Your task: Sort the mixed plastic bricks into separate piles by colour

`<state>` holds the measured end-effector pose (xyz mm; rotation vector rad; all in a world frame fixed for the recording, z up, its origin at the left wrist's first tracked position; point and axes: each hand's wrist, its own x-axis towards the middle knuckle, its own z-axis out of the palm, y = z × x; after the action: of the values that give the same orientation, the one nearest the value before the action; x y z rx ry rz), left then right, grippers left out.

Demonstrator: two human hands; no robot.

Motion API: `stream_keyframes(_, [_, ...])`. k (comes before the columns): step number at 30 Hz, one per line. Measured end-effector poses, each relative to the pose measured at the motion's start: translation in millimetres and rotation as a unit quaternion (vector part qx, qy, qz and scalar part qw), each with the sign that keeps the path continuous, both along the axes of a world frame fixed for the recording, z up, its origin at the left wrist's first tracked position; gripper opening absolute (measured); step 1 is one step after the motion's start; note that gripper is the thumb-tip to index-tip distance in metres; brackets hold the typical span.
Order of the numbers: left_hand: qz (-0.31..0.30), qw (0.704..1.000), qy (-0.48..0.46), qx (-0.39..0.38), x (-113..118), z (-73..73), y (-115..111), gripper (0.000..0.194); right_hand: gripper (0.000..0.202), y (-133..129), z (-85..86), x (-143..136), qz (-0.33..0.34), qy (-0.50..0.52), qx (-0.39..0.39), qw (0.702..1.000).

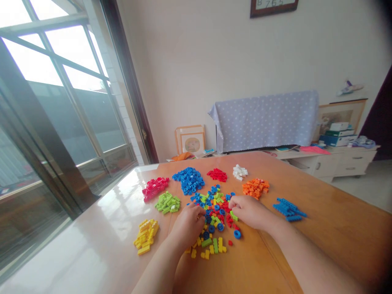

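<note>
A mixed heap of toy building bricks (pixel 216 200) in blue, red, green, orange and yellow lies between my two hands. Over its left side is my left hand (pixel 190 222), fingers curled down and pressed together at the pieces. My right hand (pixel 245 207) reaches the heap's right side with its fingers bent in, close to red and lime bricks. Whatever either hand pinches is hidden by the fingers. Loose blue round pieces (pixel 237 234) and yellow bricks (pixel 220 244) lie on the near side of the heap.
Sorted piles ring the heap on the wooden table (pixel 260 269): yellow (pixel 146 236), lime (pixel 168 202), crimson (pixel 155 188), blue (pixel 189 179), red (pixel 217 174), white (pixel 239 172), orange (pixel 255 188), and long blue pieces (pixel 289 209). A cloth-covered object (pixel 266 120) stands behind.
</note>
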<state>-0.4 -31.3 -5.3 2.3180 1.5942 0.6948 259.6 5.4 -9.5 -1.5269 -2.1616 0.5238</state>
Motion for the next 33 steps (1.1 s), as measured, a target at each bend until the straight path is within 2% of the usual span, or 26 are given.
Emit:
stream_keyframes(3, [0.006,1.0,0.004,-0.006,0,0.6,0,0.016,0.018,9,-0.9,15,-0.066,0.005,0.005,0.998])
stream_keyframes(6, [0.012,1.0,0.001,-0.013,0,0.2,2,0.016,0.015,15,-5.4,25,-0.098,-0.007,0.008,0.995])
stream_keyframes(10, [0.021,1.0,-0.011,-0.008,-1,-2.8,4,0.016,0.011,18,-13.4,30,-0.09,-0.024,-0.017,0.996])
stream_keyframes(16, [0.038,0.999,-0.02,0.002,-1,-6.9,9,0.017,0.023,19,-19.5,27,-0.078,-0.02,-0.069,0.994])
stream_keyframes(24, [0.041,0.998,-0.027,0.039,4,-11.4,12,0.019,0.011,20,-23.0,19,-0.06,0.013,-0.069,0.996])
stream_keyframes(26, [0.036,0.998,-0.027,0.047,3,-12.8,13,0.019,0.011,20,-22.6,16,-0.058,0.054,-0.073,0.994])
stream_keyframes(29, [0.039,0.998,-0.018,0.054,2,-13.8,14,0.02,0.013,19,-18.1,10,-0.072,0.181,-0.099,0.976])
stream_keyframes(33, [0.079,0.995,-0.002,0.053,0,-13.9,15,0.016,0.014,15,-8.2,2,-0.081,0.386,-0.177,0.902])
